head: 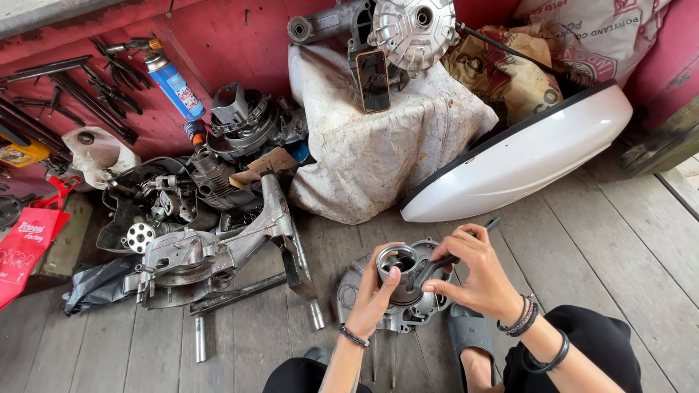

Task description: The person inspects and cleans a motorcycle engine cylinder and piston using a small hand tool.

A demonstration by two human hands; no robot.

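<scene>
Gripping a short metal cylinder (397,271), the person's left hand (376,297) wraps it from below, thumb pressed against its near wall and fingers curled round the far side. The cylinder stands roughly upright, its open round mouth facing up toward the camera, its axis leaning slightly away. It sits just above a grey cast engine cover (393,309) that lies flat on the wooden plank floor (619,240), close in front of the person's knees; whether the two touch cannot be told.

The right hand (473,276) is closed on a dark slim tool (455,255), fingers pinched round its shaft. The tool's long axis runs on a diagonal, from its upper end at the far right down and left to the cylinder's rim, where its tip meets the metal. Dark bands circle both wrists.

Left of the cover lies a long aluminium engine casing (218,251), its arm stretching toward the right and near side, with loose steel rods beside it on the planks. Behind that is a heap of engine parts, and a blue spray can (173,86) leans on the red wall (218,36) near a row of hand tools. Farther back a finned metal hub (411,29) rests on a lump draped in pale cloth (386,145). A white curved body panel (524,156) lies well to the right, its length slanting up toward the right.
</scene>
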